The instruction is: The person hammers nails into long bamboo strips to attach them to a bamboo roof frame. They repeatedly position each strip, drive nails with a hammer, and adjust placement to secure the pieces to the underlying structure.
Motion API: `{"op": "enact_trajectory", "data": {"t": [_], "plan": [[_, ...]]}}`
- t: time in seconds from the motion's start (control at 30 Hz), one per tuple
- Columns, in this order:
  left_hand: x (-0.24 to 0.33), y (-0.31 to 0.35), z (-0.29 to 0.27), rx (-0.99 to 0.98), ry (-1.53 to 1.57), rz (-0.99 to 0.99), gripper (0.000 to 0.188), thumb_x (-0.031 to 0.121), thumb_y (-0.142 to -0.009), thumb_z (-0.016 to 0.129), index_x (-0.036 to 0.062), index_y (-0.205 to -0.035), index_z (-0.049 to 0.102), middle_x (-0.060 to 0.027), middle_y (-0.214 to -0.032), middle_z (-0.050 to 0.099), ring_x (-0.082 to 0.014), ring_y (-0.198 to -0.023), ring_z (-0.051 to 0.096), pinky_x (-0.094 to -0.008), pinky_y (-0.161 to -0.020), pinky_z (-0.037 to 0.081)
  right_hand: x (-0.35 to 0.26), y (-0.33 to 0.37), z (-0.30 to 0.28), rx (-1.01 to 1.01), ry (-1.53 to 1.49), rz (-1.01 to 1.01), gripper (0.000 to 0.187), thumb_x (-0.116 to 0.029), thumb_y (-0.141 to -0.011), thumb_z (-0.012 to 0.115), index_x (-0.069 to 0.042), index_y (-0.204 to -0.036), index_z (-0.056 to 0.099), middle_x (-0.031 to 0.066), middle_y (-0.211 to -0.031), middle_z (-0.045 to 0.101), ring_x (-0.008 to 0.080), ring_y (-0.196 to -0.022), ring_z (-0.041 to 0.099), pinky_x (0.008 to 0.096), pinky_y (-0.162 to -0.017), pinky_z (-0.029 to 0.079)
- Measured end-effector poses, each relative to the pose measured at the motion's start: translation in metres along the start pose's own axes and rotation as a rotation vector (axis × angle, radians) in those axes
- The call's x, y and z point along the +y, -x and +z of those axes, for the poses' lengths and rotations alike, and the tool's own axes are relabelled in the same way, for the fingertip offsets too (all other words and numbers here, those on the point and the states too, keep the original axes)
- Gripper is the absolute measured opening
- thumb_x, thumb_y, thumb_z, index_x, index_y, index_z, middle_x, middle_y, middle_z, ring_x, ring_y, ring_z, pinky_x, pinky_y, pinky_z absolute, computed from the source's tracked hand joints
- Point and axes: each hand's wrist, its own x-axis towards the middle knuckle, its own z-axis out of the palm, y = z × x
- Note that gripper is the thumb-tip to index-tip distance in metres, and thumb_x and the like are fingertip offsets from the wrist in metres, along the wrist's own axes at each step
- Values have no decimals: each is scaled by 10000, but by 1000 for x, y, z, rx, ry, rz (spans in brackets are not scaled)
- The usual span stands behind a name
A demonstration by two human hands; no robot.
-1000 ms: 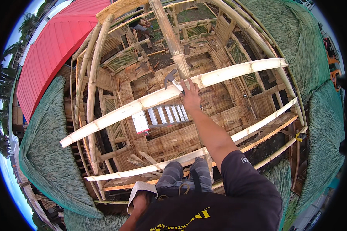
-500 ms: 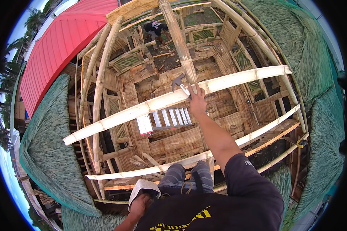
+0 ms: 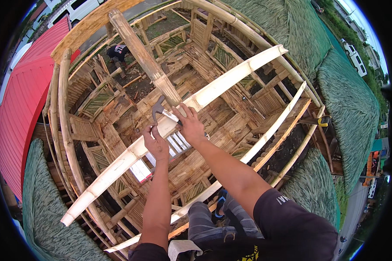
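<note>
Right hand (image 3: pixel 191 127): closed on the handle of the claw hammer (image 3: pixel 158 109), fingers laid over the pale split-bamboo strip (image 3: pixel 213 90) at about its middle. Hammer lay across the strip there, head toward the far left, handle running back under the palm. Left hand (image 3: pixel 157 147): at the strip too, just left of the right hand, thumb and fingertips drawn close together right beside the hammer head; couldn't tell if anything small was pinched between them

Strip ran diagonally, low at left to high at right, over the open bamboo frame. Thick round pole (image 3: pixel 142 52) came down from the upper left and met the strip's far side near the right hand's fingertips. Silver ladder (image 3: pixel 177 144) was below the strip, partly hidden by the left hand and forearm. Slatted bamboo floor (image 3: pixel 237 135) further down

Second pale strip (image 3: pixel 272 129) was nearer the body, curving over the grey trousers (image 3: pixel 204 222). Yellow-and-black item (image 3: pixel 323 121) was out at the frame's right corner, type unclear. Co-worker (image 3: pixel 117 52) was bent over at the far left. Around the frame: red roof (image 3: pixel 28 104) left, thatched roof (image 3: pixel 348 104) right
</note>
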Motion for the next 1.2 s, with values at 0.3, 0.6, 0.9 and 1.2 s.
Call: {"op": "enact_trajectory", "data": {"t": [0.3, 0.6, 0.9, 1.2], "plan": [[-37, -15, 46, -131, -181, 429, 206, 261, -1113, 372, 76, -1079, 456, -204, -1449, 531, -367, -1330, 505, -512, -1121, 283, 13, -8, -25, 62, -149, 134, 712, -40, -853, 686, -310, -1485, 497, -13, -1522, 470, 279, -1355, 496, 429, -1010, 558], [-33, -7, 61, -265, -609, 458, 116, 214, -1053, 474, 162, -1047, 578, 38, -1254, 714, -201, -1060, 624, -453, -1015, 289, 142, -62, -33, 654, -968, 873, 351, -190, -904, 796, -47, -1071, 523, 107, -981, 607, 267, -926, 620, 465, -799, 498], [-40, -3, 65, -229, -681, 467, 118, 221, -1033, 521, 175, -1093, 611, 55, -1208, 716, -188, -1055, 615, -433, -1013, 291, 162, -78, 14, 515, -1135, 692, 255, -89, -935, 735, -50, -1115, 558, 12, -820, 565, 119, -598, 568, 294, -536, 518], [-38, -2, 61, -264, -769, 445, 189, 191, -967, 624, 179, -1154, 651, 24, -1129, 719, -179, -1018, 617, -436, -1026, 302, 145, -37, -16, 422, -924, 550, 262, -210, -964, 728, -54, -1107, 574, 48, -764, 586, 156, -616, 570, 342, -601, 486]]}}
